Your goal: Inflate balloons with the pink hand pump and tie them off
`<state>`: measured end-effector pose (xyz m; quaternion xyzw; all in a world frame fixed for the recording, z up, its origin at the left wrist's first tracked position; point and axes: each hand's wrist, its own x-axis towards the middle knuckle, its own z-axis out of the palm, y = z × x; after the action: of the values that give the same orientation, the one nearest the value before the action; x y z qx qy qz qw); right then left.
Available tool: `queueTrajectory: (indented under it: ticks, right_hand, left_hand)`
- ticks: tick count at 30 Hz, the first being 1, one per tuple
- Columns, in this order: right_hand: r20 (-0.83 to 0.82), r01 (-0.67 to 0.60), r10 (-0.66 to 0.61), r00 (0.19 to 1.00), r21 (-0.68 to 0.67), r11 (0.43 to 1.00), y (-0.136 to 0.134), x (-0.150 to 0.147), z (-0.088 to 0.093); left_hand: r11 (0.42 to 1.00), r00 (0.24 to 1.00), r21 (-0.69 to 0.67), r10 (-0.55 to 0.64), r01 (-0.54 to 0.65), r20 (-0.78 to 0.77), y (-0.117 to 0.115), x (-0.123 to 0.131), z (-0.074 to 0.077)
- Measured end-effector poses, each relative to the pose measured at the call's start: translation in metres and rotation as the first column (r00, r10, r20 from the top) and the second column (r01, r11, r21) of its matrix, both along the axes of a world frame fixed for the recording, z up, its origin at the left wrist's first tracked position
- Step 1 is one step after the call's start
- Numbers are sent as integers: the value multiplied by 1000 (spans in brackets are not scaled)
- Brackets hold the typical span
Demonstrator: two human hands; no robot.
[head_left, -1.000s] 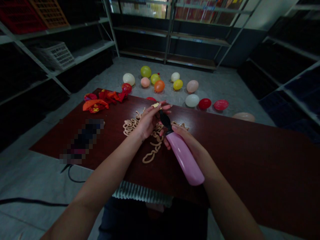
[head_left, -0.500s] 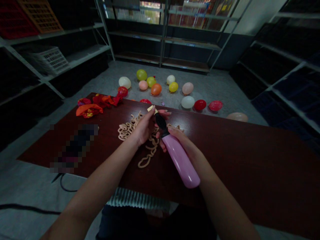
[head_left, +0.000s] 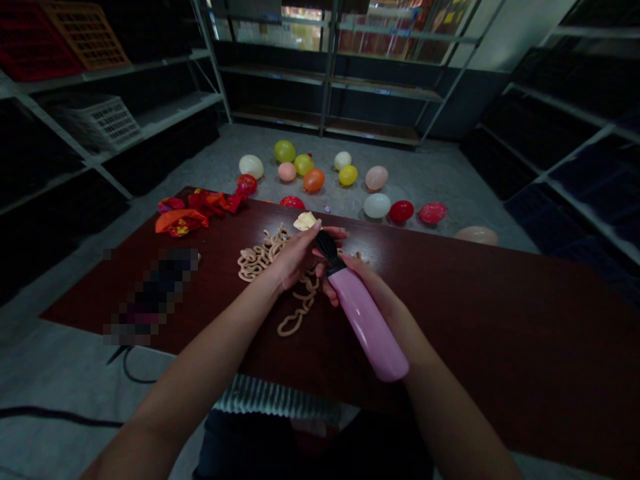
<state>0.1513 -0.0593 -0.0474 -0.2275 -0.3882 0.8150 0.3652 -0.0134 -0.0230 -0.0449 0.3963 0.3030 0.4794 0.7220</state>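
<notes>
A pink hand balloon pump [head_left: 367, 327] with a black ribbed neck slants over the table, its nozzle end pointing away from me. My right hand [head_left: 369, 283] is wrapped round the pump where the pink barrel meets the black part. At the far end a small cream balloon [head_left: 304, 221] bulges slightly. My left hand [head_left: 299, 259] is closed around the nozzle end and the balloon's neck, which its fingers hide. Under and beside my left hand lies a heap of tan, curly cord-like loops [head_left: 255, 261], with one strand trailing toward me.
Crumpled orange and red foil-like pieces [head_left: 183, 220] lie at the table's [head_left: 475, 320] far left. A blurred-out dark object [head_left: 160, 287] is at the left. Several inflated balloons [head_left: 314, 180] rest on the floor beyond. Metal shelves [head_left: 327, 80] stand around, with crates at left.
The cream balloon at the nozzle has swelled from a small flat shape to a wider, puffier one. The pump's near end has shifted slightly right and toward me.
</notes>
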Motion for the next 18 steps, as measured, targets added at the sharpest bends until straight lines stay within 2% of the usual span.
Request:
queueTrajectory:
  ticks: [5,9,11,14,18]
  right_hand:
    - [13,11,-11,1000,-22,1000,-1,-1,1]
    - [107,23,-19,994,-39,999,-5,-4,-1]
    - [163,24,-17,986,-41,999,-8,-5,0]
    - [251,24,-5,968,-72,997,-13,-5,4]
    - [306,-84,115,945,-112,990,-19,-6,11]
  left_hand:
    - [990,983,-71,-111,123,146,1,-4,2]
    - [959,942,-207,-121,192,313,2,-8,10]
    - [948,939,-266,-78,173,334,0,-7,15]
    - [936,944,-342,40,79,328,-5,-3,21]
    - [904,926,-424,208,-59,316,-7,-4,28]
